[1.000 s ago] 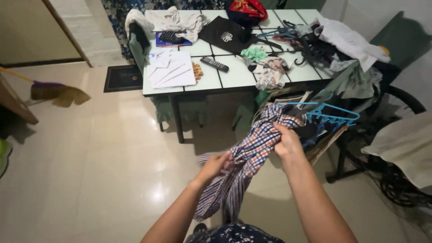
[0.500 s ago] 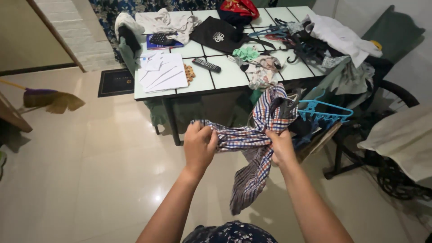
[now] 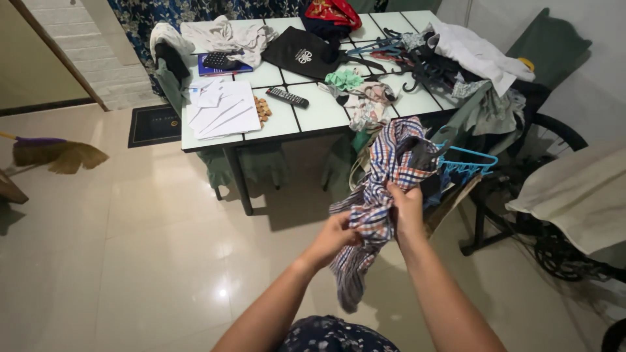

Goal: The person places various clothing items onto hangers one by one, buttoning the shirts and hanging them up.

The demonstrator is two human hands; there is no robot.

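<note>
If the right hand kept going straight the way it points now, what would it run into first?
The right hand points up and away, already gripping the bunched plaid cloth, so that comes first. Past it, probably the light blue hanger or the tiled table's edge; depth is unclear from this single view.

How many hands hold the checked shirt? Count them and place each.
2. The left hand grips the checked shirt low on its bunched middle; the right hand clamps it just above.

A single head-worn camera looks steeply down and forward from close above both forearms, past them to the floor (image 3: pixel 130 261) and table (image 3: pixel 326 111) farther off.
</note>
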